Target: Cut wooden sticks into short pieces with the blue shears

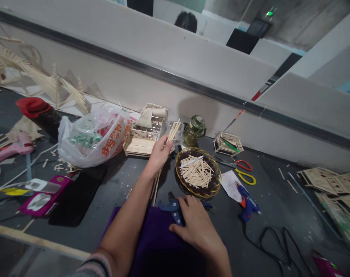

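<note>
My left hand (161, 152) is closed around a bundle of thin wooden sticks (174, 130), whose tops poke up above the fingers; more stick lengths (155, 186) run down below it. Under my right hand (196, 219) is a blue pipe cutter (171, 206) with a hooked jaw pointing left. Its fingers curl over the tool's handles, while the thumb lies near the lower one; part of the grip is hidden. Just beyond, a woven basket (178, 177) holds many short cut sticks (196, 173) and a white pen-like object.
A plastic bag (91, 134), a stick-filled wooden box (140, 147) and a green lantern-like jar (194, 130) stand toward the wall. Scissors (244, 166) and a blue glue gun (249, 204) with a black cord lie right. A black phone-like slab (78, 196) lies left.
</note>
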Motion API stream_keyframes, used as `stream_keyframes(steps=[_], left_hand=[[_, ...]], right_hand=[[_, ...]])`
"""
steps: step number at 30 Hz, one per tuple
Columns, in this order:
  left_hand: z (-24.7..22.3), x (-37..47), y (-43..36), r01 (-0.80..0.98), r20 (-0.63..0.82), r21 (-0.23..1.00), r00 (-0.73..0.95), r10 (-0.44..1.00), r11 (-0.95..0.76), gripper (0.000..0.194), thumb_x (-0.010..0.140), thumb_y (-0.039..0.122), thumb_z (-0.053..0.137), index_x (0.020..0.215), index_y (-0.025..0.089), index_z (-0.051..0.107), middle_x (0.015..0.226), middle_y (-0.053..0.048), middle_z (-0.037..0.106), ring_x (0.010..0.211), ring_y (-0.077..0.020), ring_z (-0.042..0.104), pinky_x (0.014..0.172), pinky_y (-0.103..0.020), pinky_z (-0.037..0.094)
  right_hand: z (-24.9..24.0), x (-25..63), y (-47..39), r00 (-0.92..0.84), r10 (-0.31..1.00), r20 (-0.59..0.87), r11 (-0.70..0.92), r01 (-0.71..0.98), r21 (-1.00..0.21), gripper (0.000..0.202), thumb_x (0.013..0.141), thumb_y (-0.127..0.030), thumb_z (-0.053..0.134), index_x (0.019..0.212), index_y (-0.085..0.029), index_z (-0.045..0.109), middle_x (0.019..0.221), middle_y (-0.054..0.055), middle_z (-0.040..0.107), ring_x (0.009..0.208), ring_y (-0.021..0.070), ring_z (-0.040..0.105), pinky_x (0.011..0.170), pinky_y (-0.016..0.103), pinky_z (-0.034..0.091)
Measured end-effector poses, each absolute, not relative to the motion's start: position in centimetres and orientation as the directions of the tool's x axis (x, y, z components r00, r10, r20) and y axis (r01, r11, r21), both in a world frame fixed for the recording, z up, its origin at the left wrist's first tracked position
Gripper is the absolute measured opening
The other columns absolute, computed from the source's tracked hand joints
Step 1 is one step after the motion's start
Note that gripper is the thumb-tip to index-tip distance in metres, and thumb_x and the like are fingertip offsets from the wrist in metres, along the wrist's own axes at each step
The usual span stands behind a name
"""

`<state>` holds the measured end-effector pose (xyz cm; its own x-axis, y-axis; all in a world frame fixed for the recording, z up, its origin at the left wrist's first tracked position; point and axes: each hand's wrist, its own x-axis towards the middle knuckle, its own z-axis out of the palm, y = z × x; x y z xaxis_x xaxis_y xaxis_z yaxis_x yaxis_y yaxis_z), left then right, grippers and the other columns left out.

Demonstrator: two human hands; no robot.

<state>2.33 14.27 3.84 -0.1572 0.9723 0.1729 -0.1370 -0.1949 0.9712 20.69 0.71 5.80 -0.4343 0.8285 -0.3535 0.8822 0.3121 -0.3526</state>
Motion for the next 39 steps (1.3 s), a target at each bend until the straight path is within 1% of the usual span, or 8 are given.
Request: stream_keyframes(steps=[5,9,13,18,22,31,35,39], left_hand=[[5.3,2.9,13.7,-0.258,0.159,0.947,-0.136,0.978,-0.19,0.029,0.086,0.043,0.054,0.103,0.019,0.056,0.061,0.006,0.043,0.044,-0.0054,0.03,0.042,-0.019,0.024],[7.8,3.6,12.2,-0.286,0.213,0.931,-0.08,0.974,-0.228,0.034,0.088,0.044,0.051,0.114,0.021,0.053,0.065,0.004,0.045,0.044,-0.0055,0.029,0.041,-0.02,0.023],[9.7,4.6,10.6,-0.273,0.278,0.922,-0.026,0.96,-0.275,0.037,0.089,0.042,0.051,0.119,0.02,0.054,0.071,0.001,0.051,0.053,-0.0081,0.04,0.048,-0.02,0.034],[9.5,7.4,9.8,-0.214,0.397,0.901,0.061,0.916,-0.376,0.037,0.084,0.04,0.059,0.114,0.018,0.06,0.09,-0.004,0.06,0.074,-0.0133,0.052,0.069,-0.025,0.044],[8.2,9.8,9.7,-0.153,0.38,0.923,0.208,0.901,-0.354,0.034,0.077,0.038,0.067,0.106,0.019,0.065,0.084,-0.004,0.062,0.073,-0.0151,0.054,0.068,-0.027,0.044],[7.6,9.8,9.8,-0.277,0.252,0.943,0.225,0.941,-0.186,0.041,0.067,0.034,0.075,0.105,0.019,0.065,0.071,0.0,0.056,0.061,-0.0108,0.049,0.058,-0.024,0.041],[7.8,9.6,10.0,-0.32,0.24,0.934,0.23,0.943,-0.16,0.038,0.071,0.035,0.072,0.103,0.016,0.066,0.069,0.0,0.056,0.058,-0.0091,0.048,0.056,-0.022,0.04],[8.5,8.5,10.3,-0.422,0.252,0.891,0.157,0.955,-0.166,0.037,0.078,0.041,0.065,0.102,0.014,0.066,0.086,-0.007,0.065,0.078,-0.0153,0.06,0.07,-0.026,0.047]], right_hand=[[7.1,19.6,2.3,-0.44,0.874,-0.205,0.246,0.765,-0.595,0.047,0.086,-0.039,0.052,0.129,-0.022,0.048,0.121,0.009,0.057,0.103,0.0228,0.057,0.092,0.035,0.041],[6.7,16.9,4.7,-0.388,0.917,-0.097,0.172,0.602,-0.78,0.059,0.081,-0.035,0.058,0.136,-0.022,0.04,0.113,0.007,0.062,0.069,0.0146,0.058,0.075,0.031,0.047],[5.6,15.0,6.1,-0.352,0.936,0.014,0.161,0.393,-0.905,0.039,0.082,-0.026,0.051,0.12,-0.021,0.052,0.093,0.002,0.066,0.071,0.0153,0.059,0.068,0.027,0.048],[4.1,17.5,6.8,-0.261,0.964,0.053,0.168,0.443,-0.881,0.033,0.082,-0.03,0.051,0.113,-0.021,0.059,0.097,0.006,0.066,0.098,0.0234,0.06,0.087,0.035,0.048],[1.5,19.4,7.8,-0.198,0.975,0.106,0.19,0.479,-0.857,0.025,0.079,-0.038,0.056,0.102,-0.03,0.064,0.091,0.005,0.065,0.109,0.0286,0.055,0.096,0.043,0.045],[0.4,19.4,8.6,-0.109,0.94,0.322,0.335,0.458,-0.823,0.027,0.083,-0.039,0.053,0.107,-0.028,0.06,0.092,0.007,0.063,0.097,0.0278,0.058,0.084,0.044,0.051],[2.3,19.0,7.7,-0.149,0.937,0.317,0.35,0.369,-0.861,0.029,0.081,-0.033,0.056,0.108,-0.025,0.06,0.092,0.006,0.064,0.089,0.0249,0.061,0.076,0.04,0.052],[4.8,20.3,7.4,-0.044,0.98,0.192,0.196,0.305,-0.932,0.017,0.078,-0.035,0.062,0.089,-0.021,0.064,0.066,0.001,0.059,0.06,0.0164,0.055,0.055,0.03,0.048]])
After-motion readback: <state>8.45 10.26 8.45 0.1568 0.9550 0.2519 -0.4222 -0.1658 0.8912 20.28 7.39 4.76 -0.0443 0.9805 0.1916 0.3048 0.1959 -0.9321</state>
